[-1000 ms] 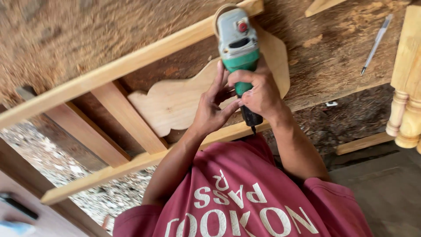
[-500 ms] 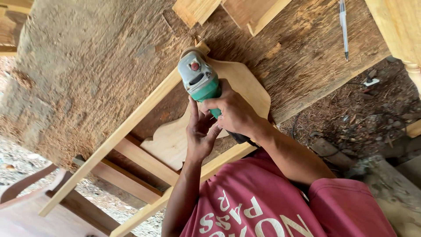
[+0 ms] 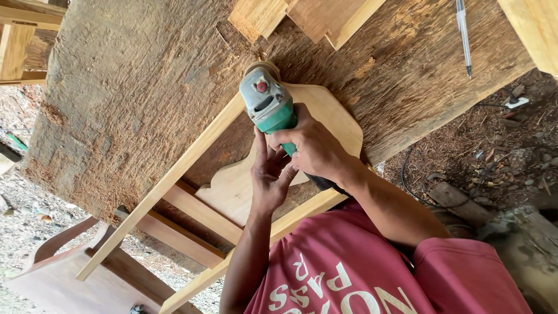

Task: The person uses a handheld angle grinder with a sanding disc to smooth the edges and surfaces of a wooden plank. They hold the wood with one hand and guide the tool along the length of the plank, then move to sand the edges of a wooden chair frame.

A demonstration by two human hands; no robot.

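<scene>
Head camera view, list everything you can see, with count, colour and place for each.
Green and grey handheld power grinder: one, held at the top of the frame's curved panel.
Pale wooden frame with curved panel and rails: one, light tan, lying across the slab.
Rough brown wooden slab workbench: one, fills the upper middle.
Pen: one, silver and blue, upper right on the slab.
Small wooden offcuts: a few, tan, top centre.
Reddish-brown curved wooden piece: one, lower left.
Black cable: one, on the littered ground at right.
Red shirt: one, bottom.
Left hand: fingers beside the grinder body.
Right hand: gripping the grinder.
</scene>
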